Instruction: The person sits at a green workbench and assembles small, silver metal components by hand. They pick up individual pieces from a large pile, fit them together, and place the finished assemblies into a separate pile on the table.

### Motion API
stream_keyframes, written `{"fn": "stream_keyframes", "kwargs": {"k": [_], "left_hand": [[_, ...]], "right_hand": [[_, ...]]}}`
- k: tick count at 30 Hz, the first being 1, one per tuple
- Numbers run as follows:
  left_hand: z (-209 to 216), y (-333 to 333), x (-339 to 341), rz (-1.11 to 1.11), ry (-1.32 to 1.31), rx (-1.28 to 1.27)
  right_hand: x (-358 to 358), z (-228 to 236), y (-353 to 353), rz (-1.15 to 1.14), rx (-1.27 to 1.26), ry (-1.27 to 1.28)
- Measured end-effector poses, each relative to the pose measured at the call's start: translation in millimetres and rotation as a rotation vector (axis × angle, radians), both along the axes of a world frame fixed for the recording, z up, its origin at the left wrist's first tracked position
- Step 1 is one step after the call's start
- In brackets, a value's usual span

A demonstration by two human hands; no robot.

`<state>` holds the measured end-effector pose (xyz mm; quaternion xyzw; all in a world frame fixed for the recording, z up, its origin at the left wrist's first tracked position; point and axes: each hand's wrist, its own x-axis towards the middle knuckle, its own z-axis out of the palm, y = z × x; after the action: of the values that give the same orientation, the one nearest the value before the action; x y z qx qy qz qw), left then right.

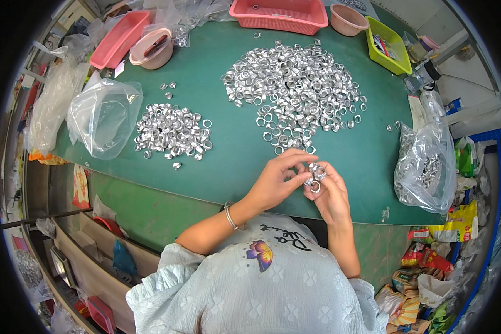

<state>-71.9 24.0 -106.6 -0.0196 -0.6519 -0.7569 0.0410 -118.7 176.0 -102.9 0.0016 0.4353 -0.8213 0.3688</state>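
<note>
Near the front edge of the green table, both my hands are together around several silver metal rings [315, 173]. My right hand [333, 196] is closed about them, its fingers curled from the right side. From the left, my left hand [278, 181] pinches at the same rings with thumb and fingertips. Just beyond my fingers spreads a large heap of silver rings [300, 83]. A smaller heap of rings [172, 131] lies to the left, with a few loose ones around it. Which ring each finger touches is partly hidden.
At the left lies a clear plastic bag [108, 119]; at the right, a bag of rings [426, 167]. Along the back stand a pink basket [278, 25], a round pink bowl [348, 19] and a green basket [392, 64]. A pink tray [117, 44] is at the back left.
</note>
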Motion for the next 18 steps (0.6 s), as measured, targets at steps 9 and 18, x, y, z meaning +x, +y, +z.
{"fn": "stream_keyframes", "kwargs": {"k": [9, 18], "left_hand": [[7, 1, 2, 0.083, -0.042, 0.02], [-8, -3, -1, 0.111, -0.256, 0.561]], "right_hand": [[2, 4, -4, 0.013, -0.092, -0.053], [1, 7, -10, 0.028, -0.092, -0.02]]}}
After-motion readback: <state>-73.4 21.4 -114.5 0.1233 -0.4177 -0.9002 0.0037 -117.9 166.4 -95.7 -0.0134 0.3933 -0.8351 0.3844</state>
